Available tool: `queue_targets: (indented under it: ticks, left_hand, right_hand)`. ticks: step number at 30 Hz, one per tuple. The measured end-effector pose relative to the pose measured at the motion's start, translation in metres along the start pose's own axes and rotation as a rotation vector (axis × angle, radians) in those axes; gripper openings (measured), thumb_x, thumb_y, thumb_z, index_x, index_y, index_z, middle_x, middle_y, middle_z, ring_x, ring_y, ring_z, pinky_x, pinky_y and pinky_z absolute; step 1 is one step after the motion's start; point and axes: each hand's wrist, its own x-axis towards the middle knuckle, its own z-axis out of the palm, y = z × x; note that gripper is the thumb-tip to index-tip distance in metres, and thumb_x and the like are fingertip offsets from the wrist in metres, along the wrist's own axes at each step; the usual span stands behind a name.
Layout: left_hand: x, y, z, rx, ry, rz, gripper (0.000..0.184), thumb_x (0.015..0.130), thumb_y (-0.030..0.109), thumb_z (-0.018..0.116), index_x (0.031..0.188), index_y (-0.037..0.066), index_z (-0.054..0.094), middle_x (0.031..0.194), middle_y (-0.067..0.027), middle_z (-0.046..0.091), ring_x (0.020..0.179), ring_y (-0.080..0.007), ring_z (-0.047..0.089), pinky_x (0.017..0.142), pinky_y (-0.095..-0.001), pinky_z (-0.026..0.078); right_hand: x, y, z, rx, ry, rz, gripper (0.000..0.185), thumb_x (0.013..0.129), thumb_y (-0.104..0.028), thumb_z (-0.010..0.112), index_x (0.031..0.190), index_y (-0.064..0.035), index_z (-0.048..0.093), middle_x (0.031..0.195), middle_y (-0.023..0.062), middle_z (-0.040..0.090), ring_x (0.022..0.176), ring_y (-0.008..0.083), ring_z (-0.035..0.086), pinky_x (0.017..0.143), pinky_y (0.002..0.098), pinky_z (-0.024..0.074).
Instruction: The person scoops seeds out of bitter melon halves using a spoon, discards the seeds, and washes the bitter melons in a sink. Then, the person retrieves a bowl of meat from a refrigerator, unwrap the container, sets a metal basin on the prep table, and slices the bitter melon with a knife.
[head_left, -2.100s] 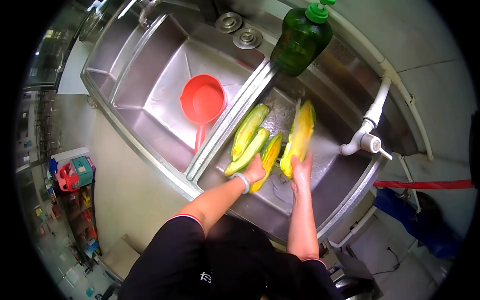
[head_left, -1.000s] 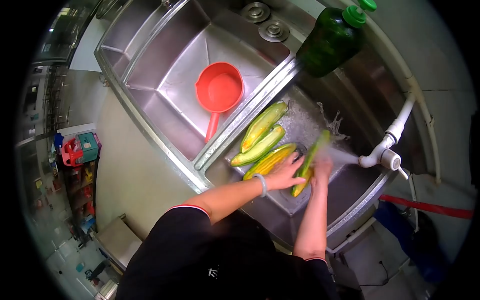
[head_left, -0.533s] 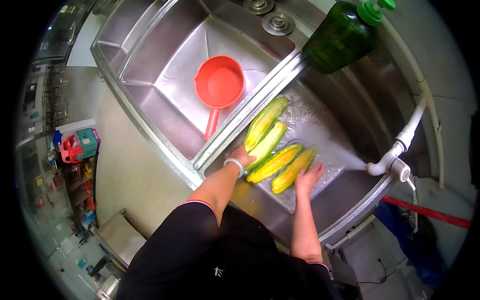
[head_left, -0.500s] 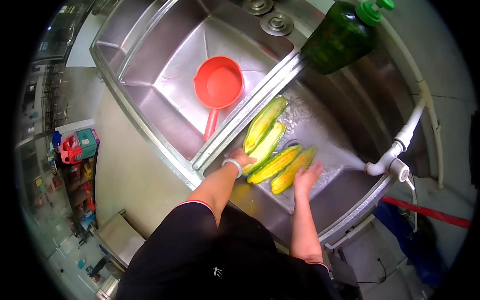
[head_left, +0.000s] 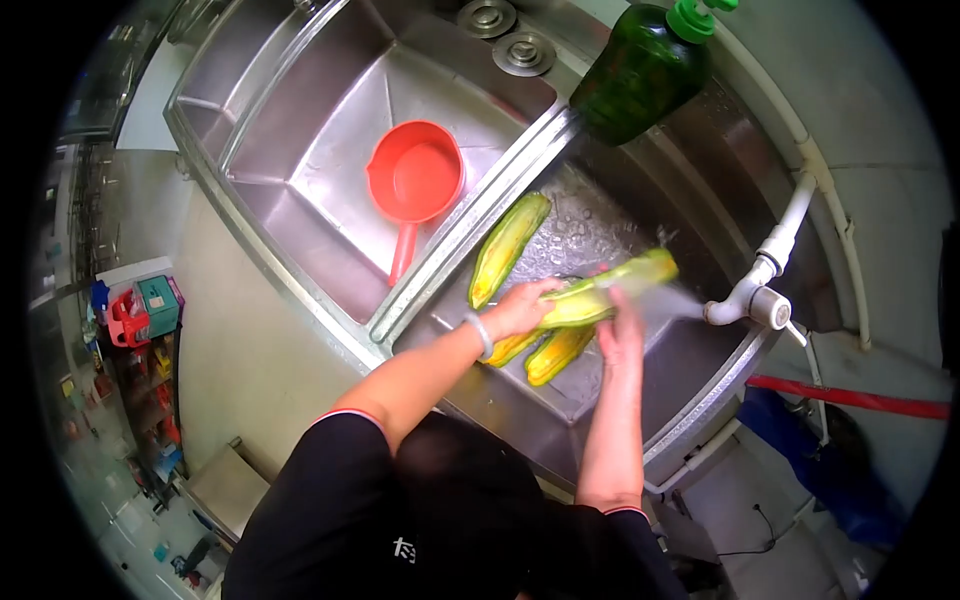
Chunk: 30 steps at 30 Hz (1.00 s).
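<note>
A pale green, halved long vegetable [head_left: 590, 303] is held up across the right basin, its right end in the spray from the white tap [head_left: 745, 304]. My left hand [head_left: 522, 308], with a pale bracelet at the wrist, is closed round its left end. Around its middle my right hand [head_left: 622, 325] is wrapped, slightly blurred. Two yellow-fleshed halves [head_left: 557, 354] lie beneath it, partly covered by the held piece and my left hand. Another green and yellow half [head_left: 508, 248] rests beside the divider, touched by neither hand.
In the left basin [head_left: 335, 150] sits a red dipper [head_left: 414, 172], handle toward me. A green pump bottle [head_left: 642, 75] stands at the far end of the divider [head_left: 470, 225]. Two round metal strainers [head_left: 523, 53] lie on the back ledge. White pipes run along the right wall.
The pale green half has been lifted from beside the divider and moved right into the spray. My right hand has left the rightmost yellow half and now grips the raised piece.
</note>
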Motion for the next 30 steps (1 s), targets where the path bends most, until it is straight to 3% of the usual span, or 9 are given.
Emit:
queue_targets:
  ticks: [4, 6, 10, 12, 15, 19, 21, 24, 30]
  left_hand:
    - [0.033, 0.013, 0.015, -0.162, 0.006, 0.030, 0.034, 0.083, 0.020, 0.067, 0.115, 0.009, 0.062, 0.104, -0.0142, 0.068, 0.092, -0.0251, 0.066, 0.083, -0.0365, 0.050]
    - [0.042, 0.014, 0.021, -0.324, 0.157, -0.318, 0.027, 0.083, 0.022, 0.069, 0.106, 0.008, 0.066, 0.100, -0.0099, 0.069, 0.093, -0.0192, 0.064, 0.085, -0.0333, 0.050]
    - [0.053, 0.018, 0.041, -1.160, 0.233, -0.575, 0.054, 0.087, 0.037, 0.070, 0.129, 0.011, 0.050, 0.119, -0.0096, 0.058, 0.105, -0.0196, 0.057, 0.086, -0.0347, 0.051]
    - [0.058, 0.041, 0.045, -1.198, 0.055, -0.692, 0.068, 0.087, 0.048, 0.066, 0.137, 0.010, 0.039, 0.127, -0.0113, 0.052, 0.109, -0.0242, 0.054, 0.092, -0.0444, 0.046]
    - [0.063, 0.054, 0.058, -1.224, 0.091, -0.681, 0.071, 0.090, 0.051, 0.060, 0.139, 0.007, 0.036, 0.126, -0.0135, 0.051, 0.110, -0.0254, 0.053, 0.096, -0.0477, 0.043]
    - [0.059, 0.020, 0.017, -0.220, 0.033, -0.407, 0.072, 0.090, 0.056, 0.054, 0.135, 0.001, 0.045, 0.139, -0.0284, 0.041, 0.126, -0.0412, 0.043, 0.105, -0.0437, 0.036]
    - [0.049, -0.007, 0.003, 0.684, 0.462, -0.316, 0.070, 0.085, 0.047, 0.062, 0.135, 0.003, 0.043, 0.141, -0.0219, 0.039, 0.126, -0.0395, 0.040, 0.103, -0.0512, 0.035]
    - [0.025, -0.024, -0.020, 0.715, 0.402, -0.337, 0.089, 0.074, 0.028, 0.079, 0.141, 0.003, 0.027, 0.143, -0.0252, 0.032, 0.131, -0.0404, 0.036, 0.104, -0.0502, 0.035]
    - [0.011, -0.056, -0.001, 0.254, 0.316, -0.728, 0.092, 0.065, 0.035, 0.086, 0.132, 0.000, 0.033, 0.130, -0.0239, 0.047, 0.118, -0.0412, 0.050, 0.098, -0.0437, 0.044]
  right_hand:
    - [-0.007, -0.035, -0.003, -0.030, 0.068, -0.229, 0.050, 0.083, 0.006, 0.062, 0.129, -0.0023, 0.045, 0.126, 0.0157, 0.055, 0.114, 0.0277, 0.054, 0.100, 0.0447, 0.0464]
    - [-0.019, -0.046, -0.001, -0.008, 0.114, -0.268, 0.051, 0.083, 0.006, 0.063, 0.130, -0.0030, 0.045, 0.125, 0.0148, 0.055, 0.114, 0.0270, 0.055, 0.100, 0.0440, 0.0464]
    - [-0.043, -0.042, 0.005, -0.097, 0.217, -0.409, 0.046, 0.085, 0.005, 0.063, 0.127, -0.0039, 0.047, 0.123, 0.0119, 0.055, 0.114, 0.0253, 0.054, 0.100, 0.0436, 0.0460]
    - [-0.054, -0.018, 0.004, -0.179, 0.232, -0.486, 0.042, 0.086, 0.004, 0.062, 0.125, -0.0014, 0.049, 0.122, 0.0106, 0.055, 0.114, 0.0226, 0.053, 0.100, 0.0394, 0.0444]
    - [-0.071, 0.008, 0.002, -0.818, 0.231, -0.761, 0.033, 0.083, 0.001, 0.065, 0.114, 0.0031, 0.054, 0.111, 0.0130, 0.057, 0.104, 0.0256, 0.055, 0.095, 0.0345, 0.0411]
    - [-0.077, 0.003, -0.015, -0.923, 0.115, -0.713, 0.030, 0.084, 0.000, 0.064, 0.113, 0.0011, 0.056, 0.110, 0.0122, 0.058, 0.101, 0.0253, 0.057, 0.090, 0.0358, 0.0476]
    - [-0.077, -0.002, -0.027, -0.689, 0.203, -0.521, 0.029, 0.085, 0.000, 0.062, 0.113, -0.0006, 0.056, 0.110, 0.0118, 0.058, 0.099, 0.0253, 0.059, 0.084, 0.0363, 0.0520]
    - [-0.065, -0.003, -0.049, -0.418, 0.333, -0.299, 0.028, 0.089, -0.001, 0.057, 0.117, -0.0048, 0.054, 0.112, 0.0132, 0.057, 0.094, 0.0269, 0.063, 0.070, 0.0387, 0.0615]
    - [-0.046, 0.088, -0.140, 0.546, 0.544, 0.018, 0.032, 0.099, -0.013, 0.046, 0.123, 0.0094, 0.044, 0.115, 0.0237, 0.059, 0.104, 0.0346, 0.063, 0.093, 0.0432, 0.0555]
